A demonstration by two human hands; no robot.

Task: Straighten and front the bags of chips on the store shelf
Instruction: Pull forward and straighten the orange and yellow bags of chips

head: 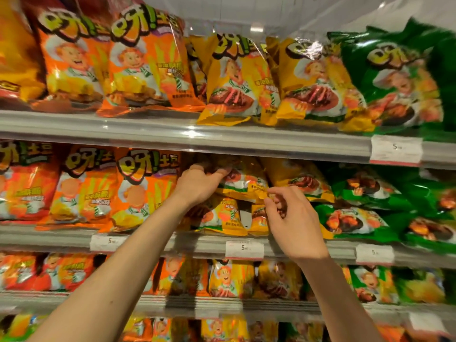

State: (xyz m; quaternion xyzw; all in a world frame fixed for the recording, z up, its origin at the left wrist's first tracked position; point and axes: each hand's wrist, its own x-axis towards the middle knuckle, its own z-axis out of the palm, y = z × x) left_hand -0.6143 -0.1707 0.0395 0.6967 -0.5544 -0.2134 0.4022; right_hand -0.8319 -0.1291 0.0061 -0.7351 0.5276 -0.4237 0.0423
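Both hands are working on the yellow bag (243,185), which is lying tilted across the top of the yellow stack on the middle shelf (197,245), just right of the orange bags (138,188). Left hand (197,186) is gripping the bag's upper left edge, fingers curled over it. Right hand (293,218) is pinching its lower right corner between thumb and forefinger.

Risks, as judged: the corner pinch is looking thin, so the foil could be slipping free on a pull. Dragging the bag forward could be toppling the yellow bags beneath it over the shelf lip, or nudging the green bags (365,193) to its right askew.
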